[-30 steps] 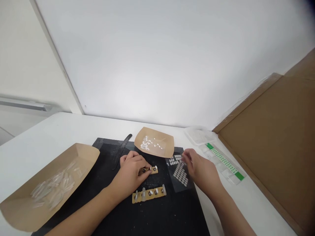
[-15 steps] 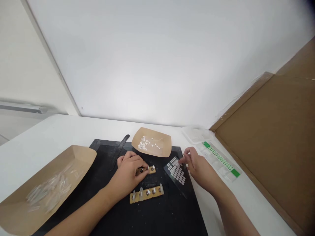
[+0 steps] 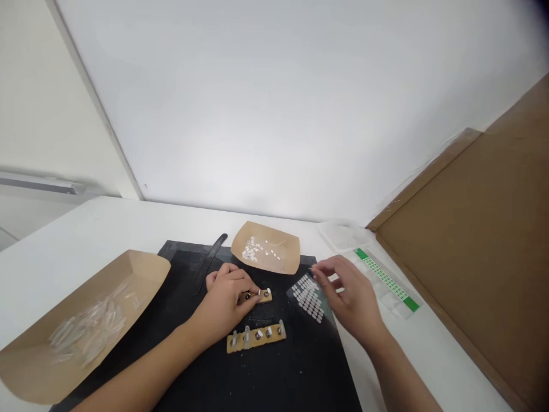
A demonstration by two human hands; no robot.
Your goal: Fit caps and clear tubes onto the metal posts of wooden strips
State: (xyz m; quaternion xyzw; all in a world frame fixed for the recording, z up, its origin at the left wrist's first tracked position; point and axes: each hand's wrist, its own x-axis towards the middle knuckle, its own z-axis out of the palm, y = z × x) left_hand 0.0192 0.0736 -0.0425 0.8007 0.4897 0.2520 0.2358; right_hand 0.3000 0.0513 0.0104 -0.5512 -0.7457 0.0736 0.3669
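While the left hand [image 3: 225, 294] pinned a small strip [image 3: 261, 296] on the mat [image 3: 274, 372], fingers closed on it, the right hand [image 3: 354, 297] hovered over the sticker sheet [image 3: 309, 296], fingertips pinched; holding anything, unclear. Stickers likely light, flimsy; best peeled at an edge.

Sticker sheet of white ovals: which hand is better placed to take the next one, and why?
Right. The right hand hovers beside the sticker sheet, fingertips at its edge; the left hand is holding the small wooden strip.
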